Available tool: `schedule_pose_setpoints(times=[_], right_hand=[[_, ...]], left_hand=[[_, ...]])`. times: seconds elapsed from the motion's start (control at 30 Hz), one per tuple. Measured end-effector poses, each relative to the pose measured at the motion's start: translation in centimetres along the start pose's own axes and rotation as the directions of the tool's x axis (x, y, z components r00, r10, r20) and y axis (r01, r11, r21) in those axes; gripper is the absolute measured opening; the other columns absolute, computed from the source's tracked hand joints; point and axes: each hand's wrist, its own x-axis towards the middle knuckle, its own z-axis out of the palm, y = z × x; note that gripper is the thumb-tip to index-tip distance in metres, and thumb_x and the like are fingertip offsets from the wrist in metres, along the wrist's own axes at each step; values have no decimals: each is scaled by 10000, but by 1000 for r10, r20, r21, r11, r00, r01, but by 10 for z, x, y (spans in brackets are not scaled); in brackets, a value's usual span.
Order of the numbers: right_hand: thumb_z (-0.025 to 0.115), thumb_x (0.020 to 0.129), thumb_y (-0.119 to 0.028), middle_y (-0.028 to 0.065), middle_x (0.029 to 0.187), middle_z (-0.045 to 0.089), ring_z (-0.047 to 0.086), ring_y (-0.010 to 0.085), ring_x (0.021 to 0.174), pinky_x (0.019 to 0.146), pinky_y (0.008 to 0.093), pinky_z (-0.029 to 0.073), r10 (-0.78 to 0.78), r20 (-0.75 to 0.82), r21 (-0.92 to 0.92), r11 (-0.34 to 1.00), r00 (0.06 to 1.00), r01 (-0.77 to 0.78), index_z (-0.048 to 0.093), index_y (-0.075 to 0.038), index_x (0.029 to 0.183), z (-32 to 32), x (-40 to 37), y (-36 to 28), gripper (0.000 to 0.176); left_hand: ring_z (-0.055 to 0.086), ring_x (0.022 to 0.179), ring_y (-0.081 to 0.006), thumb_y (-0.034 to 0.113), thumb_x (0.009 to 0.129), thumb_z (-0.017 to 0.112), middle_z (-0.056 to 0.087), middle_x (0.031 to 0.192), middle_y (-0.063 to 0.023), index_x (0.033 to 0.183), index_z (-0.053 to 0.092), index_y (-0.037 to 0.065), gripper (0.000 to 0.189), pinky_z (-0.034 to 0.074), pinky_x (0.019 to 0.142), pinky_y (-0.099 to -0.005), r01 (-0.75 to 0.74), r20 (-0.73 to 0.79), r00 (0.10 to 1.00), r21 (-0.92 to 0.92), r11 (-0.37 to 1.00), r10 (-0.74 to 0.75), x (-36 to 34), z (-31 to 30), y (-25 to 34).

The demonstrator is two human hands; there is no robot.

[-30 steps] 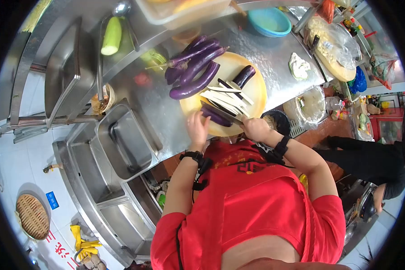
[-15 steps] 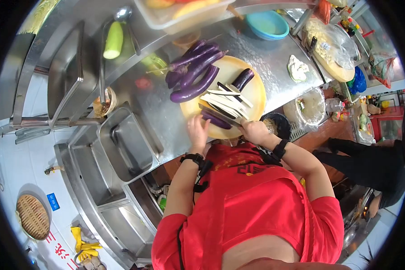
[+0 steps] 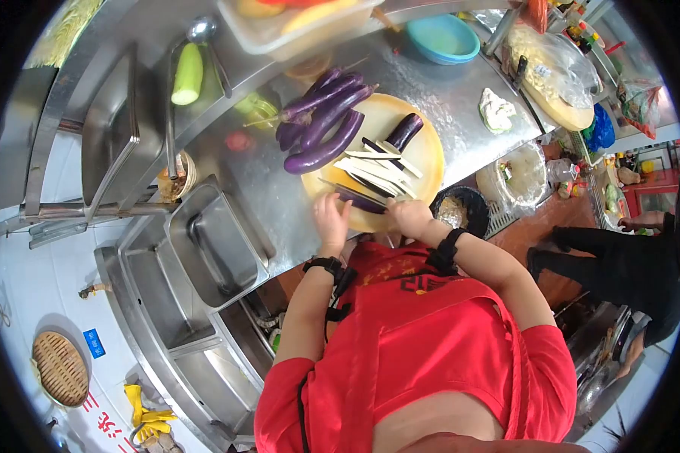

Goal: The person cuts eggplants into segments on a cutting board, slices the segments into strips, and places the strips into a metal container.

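A round yellowish cutting board [image 3: 428,162] lies on the steel counter, with white eggplant strips [image 3: 374,172] and a short dark eggplant piece [image 3: 406,131] on it. At the board's near edge, my left hand [image 3: 331,219] rests its bent fingers on the left end of a purple eggplant piece [image 3: 361,199]. My right hand [image 3: 409,217] is closed round a knife at the piece's right end; the handle is hidden in the fist and the blade shows as a thin line. Several whole eggplants [image 3: 329,117] are heaped over the board's upper left edge.
A blue bowl [image 3: 443,39] and a white cloth [image 3: 496,110] sit on the counter's far side. Steel sinks [image 3: 217,245] are at the left. Lined bins [image 3: 512,177] stand beyond the counter's right edge. A person in dark clothes [image 3: 619,264] is at the far right.
My right hand has moved slightly left with the knife, whose blade now appears thinner and more edge-on. The other person has shifted, and a forearm now shows.
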Motion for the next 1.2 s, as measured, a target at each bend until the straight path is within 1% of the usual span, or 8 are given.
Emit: schedule_pose_setpoints(times=[0.33, 0.47, 0.63, 0.73, 0.83, 0.9, 1.03, 1.2], right_hand=[[498, 864, -253, 161, 760, 653, 663, 277, 714, 601, 385, 523, 26, 24, 32, 999, 999, -26, 536, -30, 912, -2, 5, 6, 232], [499, 873, -305, 167, 716, 642, 648, 321, 677, 585, 414, 514, -2, -131, 117, 993, 991, 17, 531, -27, 876, -4, -6, 12, 280], [493, 871, -300, 164, 717, 642, 644, 331, 652, 579, 420, 512, -26, -125, 152, 987, 992, 45, 539, -28, 868, 1, -9, 2, 276], [510, 861, -288, 166, 660, 616, 632, 324, 617, 554, 408, 501, 1, -42, -14, 1000, 999, -1, 511, -28, 863, 7, 4, 3, 260], [504, 859, -280, 168, 661, 613, 628, 338, 621, 561, 425, 498, -9, -63, 23, 1000, 998, 11, 511, -37, 877, 14, 0, 6, 244], [507, 861, -290, 173, 659, 610, 619, 364, 627, 573, 446, 496, -46, -157, 184, 980, 987, 75, 519, -49, 895, 14, -2, 9, 244], [494, 872, -296, 183, 706, 624, 627, 353, 687, 604, 448, 495, -76, -175, 181, 978, 982, 108, 532, -43, 865, -2, -11, 11, 256], [501, 879, -303, 199, 698, 616, 622, 353, 677, 601, 466, 490, 33, -108, 170, 985, 994, -14, 515, -34, 849, -16, -10, 14, 271]], left_hand=[[521, 997, -316, 204, 714, 724, 575, 1013, -122, 960, 573, 51, 327, 401, 879, -411, -63, -63, 996, -16, 998, 62, -1, 0, -3], [529, 993, -320, 167, 741, 700, 580, 1029, -127, 966, 576, 40, 286, 409, 874, -409, -61, -60, 997, -138, 989, 53, -6, -2, -17], [549, 959, -337, 107, 769, 633, 599, 1020, -146, 957, 597, 47, 200, 430, 844, -418, 63, -89, 993, -199, 978, -82, -19, -16, -22], [556, 943, -331, 113, 770, 639, 607, 992, -136, 941, 606, 48, 186, 434, 837, -417, 49, -117, 990, -192, 980, -73, -9, -14, -12], [552, 949, -324, 115, 774, 646, 605, 991, -129, 937, 604, 47, 181, 425, 851, -408, 72, -113, 989, -203, 976, -97, -8, -11, -3], [547, 957, -319, 115, 778, 653, 601, 993, -127, 930, 600, 44, 176, 415, 864, -399, 96, -115, 986, -197, 976, -120, -4, -8, -1], [543, 951, -317, 127, 776, 661, 600, 979, -126, 913, 601, 49, 169, 413, 858, -402, 132, -116, 981, -170, 977, -153, -2, -3, -5], [537, 935, -320, 125, 776, 659, 601, 945, -121, 883, 606, 50, 141, 416, 842, -403, 163, -120, 974, -197, 967, -189, -2, -5, -9]])
